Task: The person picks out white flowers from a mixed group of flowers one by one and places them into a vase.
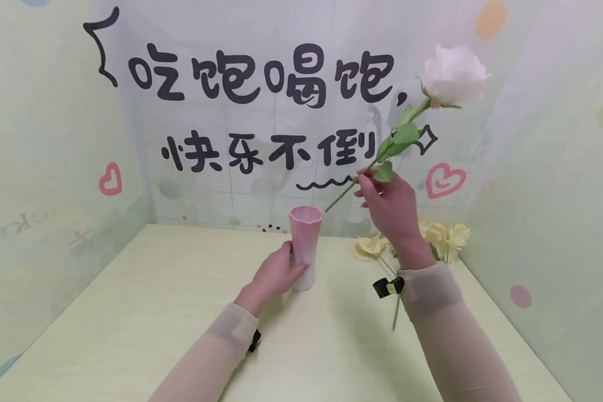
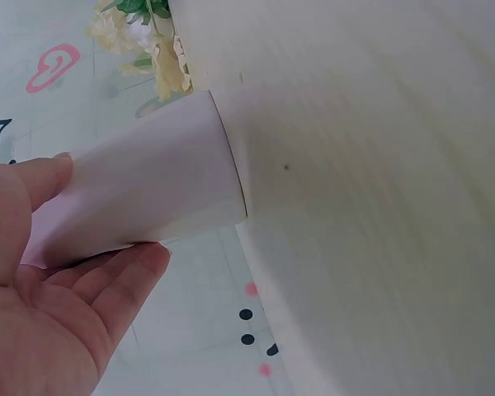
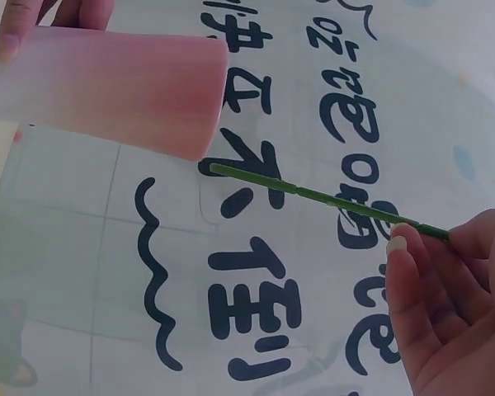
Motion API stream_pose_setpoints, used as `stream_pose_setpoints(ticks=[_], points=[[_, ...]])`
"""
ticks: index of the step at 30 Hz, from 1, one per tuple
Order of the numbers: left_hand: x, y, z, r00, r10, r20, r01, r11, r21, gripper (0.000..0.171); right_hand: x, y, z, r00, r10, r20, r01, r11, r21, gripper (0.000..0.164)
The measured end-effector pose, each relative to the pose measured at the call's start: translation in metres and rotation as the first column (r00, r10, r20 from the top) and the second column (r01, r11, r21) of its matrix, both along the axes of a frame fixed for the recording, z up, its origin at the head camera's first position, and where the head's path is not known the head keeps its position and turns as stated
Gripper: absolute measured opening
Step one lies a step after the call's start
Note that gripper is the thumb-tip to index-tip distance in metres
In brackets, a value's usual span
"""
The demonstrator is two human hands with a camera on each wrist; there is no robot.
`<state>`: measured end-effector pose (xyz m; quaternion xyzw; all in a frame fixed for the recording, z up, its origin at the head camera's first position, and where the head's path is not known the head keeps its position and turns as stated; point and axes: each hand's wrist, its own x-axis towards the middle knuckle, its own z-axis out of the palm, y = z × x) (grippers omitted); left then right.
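Observation:
A pink-and-white vase stands upright on the table, its mouth facing up. My left hand grips it from the left, thumb on the near side and fingers round the back; the left wrist view shows the vase's base against the tabletop. With thumb and fingers my right hand pinches the green stem of a pale pink rose up in the air. The rose slants, bloom to the upper right. In the right wrist view, the stem's cut end is just beside the vase rim, outside the mouth.
Yellow flowers with green stems lie on the table at the right, partly behind my right forearm. A back wall with black lettering and pale side walls enclose the table.

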<state>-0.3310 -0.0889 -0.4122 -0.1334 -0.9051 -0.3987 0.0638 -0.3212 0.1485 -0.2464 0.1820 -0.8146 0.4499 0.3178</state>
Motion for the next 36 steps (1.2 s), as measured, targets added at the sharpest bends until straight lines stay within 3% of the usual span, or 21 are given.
stream_pose_setpoints(ticks=[8,18,26,36], points=[[-0.001,0.0,-0.001,1.0,0.003,0.006,-0.003,1.0,-0.005,0.065,-0.004,-0.021,-0.013,0.999,0.038,-0.002,-0.038,0.998,0.047,0.023],[0.0,-0.001,-0.001,1.0,-0.006,0.013,0.006,1.0,0.004,0.065,-0.013,-0.045,-0.035,0.982,0.063,0.179,-0.094,0.981,0.169,0.026],[0.001,-0.001,0.0,1.0,-0.021,0.006,0.021,1.0,0.012,0.065,-0.02,-0.055,-0.048,0.968,0.035,0.25,-0.104,0.957,0.27,0.026],[0.001,-0.002,-0.001,1.0,-0.022,-0.017,0.022,1.0,0.005,0.064,-0.024,-0.057,-0.052,0.966,0.052,0.253,-0.134,0.939,0.318,0.025]])
